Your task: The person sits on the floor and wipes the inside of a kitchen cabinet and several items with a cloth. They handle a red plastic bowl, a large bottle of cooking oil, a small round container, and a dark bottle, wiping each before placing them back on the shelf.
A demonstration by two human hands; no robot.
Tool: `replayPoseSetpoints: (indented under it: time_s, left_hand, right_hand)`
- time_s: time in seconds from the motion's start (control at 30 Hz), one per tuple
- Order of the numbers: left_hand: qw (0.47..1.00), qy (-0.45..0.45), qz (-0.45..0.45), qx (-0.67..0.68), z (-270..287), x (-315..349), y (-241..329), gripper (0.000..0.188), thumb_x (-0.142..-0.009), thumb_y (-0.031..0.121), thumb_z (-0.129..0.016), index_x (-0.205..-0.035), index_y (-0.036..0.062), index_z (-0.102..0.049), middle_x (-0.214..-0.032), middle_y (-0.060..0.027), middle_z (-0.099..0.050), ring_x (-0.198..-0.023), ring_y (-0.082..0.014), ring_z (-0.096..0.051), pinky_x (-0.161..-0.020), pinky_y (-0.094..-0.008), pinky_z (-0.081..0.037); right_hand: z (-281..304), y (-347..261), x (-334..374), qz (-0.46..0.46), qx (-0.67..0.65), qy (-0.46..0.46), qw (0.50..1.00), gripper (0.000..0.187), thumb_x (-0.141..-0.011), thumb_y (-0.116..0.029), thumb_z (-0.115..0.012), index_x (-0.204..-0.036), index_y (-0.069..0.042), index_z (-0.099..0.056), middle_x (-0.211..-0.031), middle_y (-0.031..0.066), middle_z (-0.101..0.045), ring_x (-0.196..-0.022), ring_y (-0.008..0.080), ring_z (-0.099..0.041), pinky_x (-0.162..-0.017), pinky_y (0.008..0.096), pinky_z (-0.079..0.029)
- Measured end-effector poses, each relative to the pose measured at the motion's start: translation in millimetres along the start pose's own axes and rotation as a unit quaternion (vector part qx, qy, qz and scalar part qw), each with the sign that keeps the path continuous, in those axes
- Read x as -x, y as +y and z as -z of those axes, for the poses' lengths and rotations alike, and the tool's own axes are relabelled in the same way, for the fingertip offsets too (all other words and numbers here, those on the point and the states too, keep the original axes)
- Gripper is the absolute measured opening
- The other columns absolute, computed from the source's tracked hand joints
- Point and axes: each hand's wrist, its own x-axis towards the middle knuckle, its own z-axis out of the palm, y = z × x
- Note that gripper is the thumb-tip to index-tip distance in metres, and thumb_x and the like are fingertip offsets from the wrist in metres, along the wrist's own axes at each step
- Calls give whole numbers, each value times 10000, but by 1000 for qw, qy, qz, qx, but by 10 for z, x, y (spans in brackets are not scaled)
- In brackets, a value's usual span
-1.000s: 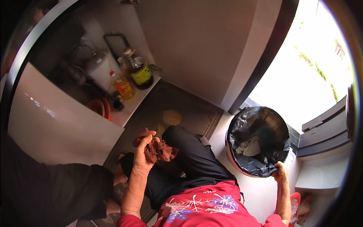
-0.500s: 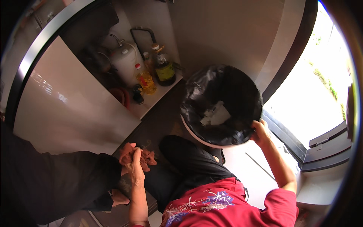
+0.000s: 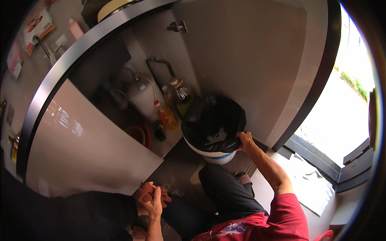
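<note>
Bin [image 3: 213, 132] had dropped lower toward the cabinet since before; right hand [image 3: 245, 140] gripped its rim, left hand [image 3: 152, 201] clutched a reddish cloth [image 3: 148, 189].

- Daylight blows out at the doorway [image 3: 341, 120], right side
- Cabinet interior [image 3: 120, 104] dim, shadowed
- Heavy fisheye bend, black vignette at rim
- Focus acceptable

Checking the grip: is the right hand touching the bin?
Touching. The head view shows the right hand closed over the rim of the bin, fingers on its black liner.
</note>
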Motion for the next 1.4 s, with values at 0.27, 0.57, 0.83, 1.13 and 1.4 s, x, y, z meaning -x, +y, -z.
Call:
replayPoseSetpoints:
  time_s: [0.27, 0.57, 0.83, 1.13, 1.4]
  left_hand:
    - [986, -112, -82, -94, -319, -931, -624, 151, -827, 30, -618, -962, 12, -553, -831, -39, -559, -726, -108, -535, -667, -264, -455]
    - [953, -294, -49, -57, -1035, -2133, -606, 58, -849, 25, -577, -847, 22, -519, -687, -41, -509, -470, -100, -506, -426, -254, -413]
    - [916, -352, -75, -180, -1180, -2375, -591, 147, -838, 143, -624, -849, 15, -552, -739, -34, -537, -659, -135, -516, -611, -311, -427]
    - [937, -308, 131, -97, -1445, -2134, 229, 179, -837, 182, -630, -816, 44, -519, -646, -11, -504, -549, -122, -502, -520, -313, -414]
    - [966, -158, 49, -199, -1149, -1392, 716, 133, -783, 103, -673, -791, 45, -554, -635, -11, -561, -553, -101, -550, -511, -275, -436]
  right_hand:
    - [188, -390, 644, 177, 247, 61, 951, 685, -744, -234, -649, -1304, -4, -327, -1164, 269, -470, -1062, 443, -510, -783, 558, -473]
    - [267, -88, 1442, 585, 547, -120, 587, 406, -679, -232, -667, -1062, -141, -568, -1104, 97, -526, -1039, 274, -475, -846, 448, -338]
    - [303, -301, 1368, 519, 560, -186, 619, 382, -634, -221, -649, -1005, -150, -589, -1027, 75, -541, -1016, 257, -487, -820, 433, -350]
    - [524, -317, 1622, 416, 650, -191, 607, 350, -648, -228, -640, -989, -163, -596, -1052, 65, -510, -958, 247, -477, -692, 431, -345]
    - [508, -404, 1758, 274, 684, -244, 631, 278, -768, -229, -543, -1042, -181, -550, -955, 72, -485, -920, 283, -496, -662, 543, -378]
